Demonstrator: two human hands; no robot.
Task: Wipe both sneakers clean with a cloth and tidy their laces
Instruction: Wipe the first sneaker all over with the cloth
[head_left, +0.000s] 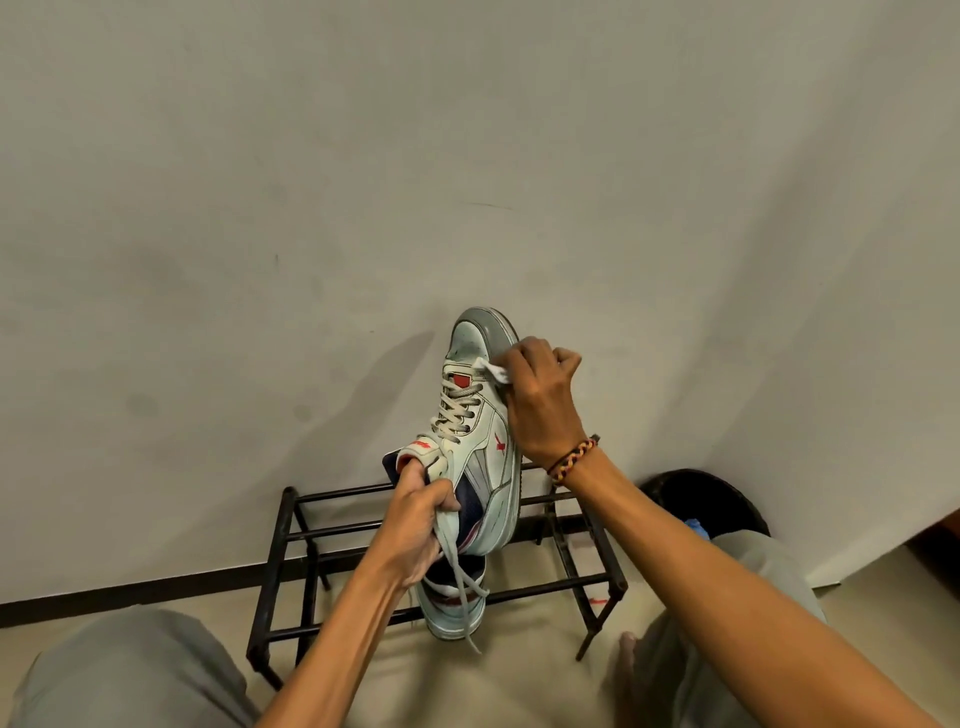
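A white sneaker (480, 441) with red marks and grey laces is held up, toe pointing away towards the wall. My left hand (418, 525) grips its heel collar and tongue, with loose lace ends hanging below. My right hand (540, 400) pinches a small white cloth (493, 370) against the toe area on the shoe's right side. The second sneaker (452, 605) lies under the first one, on the black rack, mostly hidden by my left hand and the held shoe.
A low black metal shoe rack (597, 582) stands against the pale wall (311, 208). A dark round bin (711, 501) sits to the right behind my right forearm. My knees in grey trousers (130, 675) frame the bottom corners.
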